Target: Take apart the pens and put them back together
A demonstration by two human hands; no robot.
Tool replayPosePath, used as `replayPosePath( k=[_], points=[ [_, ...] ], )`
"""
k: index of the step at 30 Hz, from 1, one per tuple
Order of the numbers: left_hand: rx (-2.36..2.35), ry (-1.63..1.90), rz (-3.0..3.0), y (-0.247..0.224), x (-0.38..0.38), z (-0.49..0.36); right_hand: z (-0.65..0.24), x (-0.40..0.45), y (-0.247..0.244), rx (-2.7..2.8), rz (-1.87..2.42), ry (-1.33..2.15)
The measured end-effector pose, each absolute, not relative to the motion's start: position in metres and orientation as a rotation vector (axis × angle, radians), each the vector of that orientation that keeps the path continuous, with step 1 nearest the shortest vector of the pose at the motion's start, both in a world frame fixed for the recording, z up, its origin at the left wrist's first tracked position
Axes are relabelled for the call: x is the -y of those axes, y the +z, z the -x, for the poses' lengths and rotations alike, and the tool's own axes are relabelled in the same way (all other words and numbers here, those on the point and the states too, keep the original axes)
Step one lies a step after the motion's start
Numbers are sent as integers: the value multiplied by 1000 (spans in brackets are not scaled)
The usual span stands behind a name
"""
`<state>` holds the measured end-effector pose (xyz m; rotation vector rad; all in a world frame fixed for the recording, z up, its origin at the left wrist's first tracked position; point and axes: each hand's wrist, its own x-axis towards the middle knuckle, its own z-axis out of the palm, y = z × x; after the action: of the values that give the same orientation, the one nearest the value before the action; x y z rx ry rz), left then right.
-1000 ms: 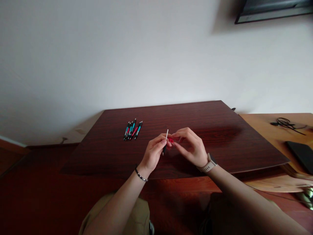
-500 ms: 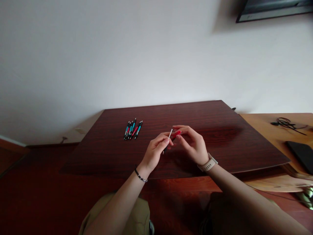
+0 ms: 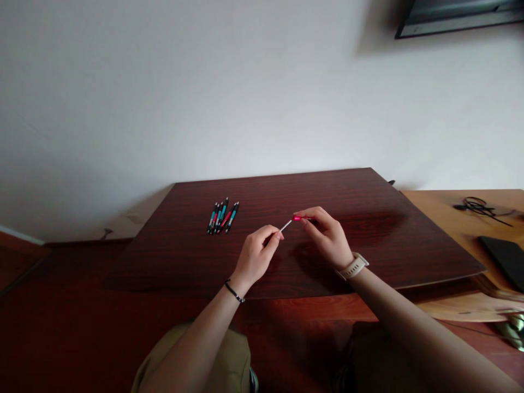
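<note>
My left hand (image 3: 257,252) pinches a thin white pen refill (image 3: 286,225) between thumb and fingers; it points up and to the right. A dark piece shows at the refill's lower end, mostly hidden by the fingers. My right hand (image 3: 326,236) holds a red pen barrel (image 3: 297,218) by thumb and fingertips, its end facing the refill's tip. The two lie almost in line, with a very small gap or none; I cannot tell which. Off to the left, several pens (image 3: 222,216) with black, blue and red parts lie side by side on the dark wooden table (image 3: 327,191).
At the right stands a lighter wooden desk (image 3: 429,204) bearing a black cable (image 3: 478,206) and a flat black device (image 3: 503,261). A dark screen (image 3: 458,16) hangs on the wall at top right. My knees are below the table's front edge.
The hands have drawn slightly apart. The refill has tilted from steep to slanting rightward, and the red barrel has turned nearly level, its end now facing the refill's tip. The pens have not moved.
</note>
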<state>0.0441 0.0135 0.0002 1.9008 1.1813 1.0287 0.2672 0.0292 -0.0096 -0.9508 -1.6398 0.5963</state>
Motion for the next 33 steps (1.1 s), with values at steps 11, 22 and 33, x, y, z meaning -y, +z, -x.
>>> replayPosePath(
  k=[11,22,33],
  points=[
    [-1170,1042,-1955,1,-13,-44,-269,-30,-12,1666,915,645],
    [-1201,1024,-2050,-6,-19,-38,-271,-31,-16,1632,952,768],
    [-1247,1075,-2128,-10,-19,-41,-260,-29,-22,1415,893,1117]
  ],
)
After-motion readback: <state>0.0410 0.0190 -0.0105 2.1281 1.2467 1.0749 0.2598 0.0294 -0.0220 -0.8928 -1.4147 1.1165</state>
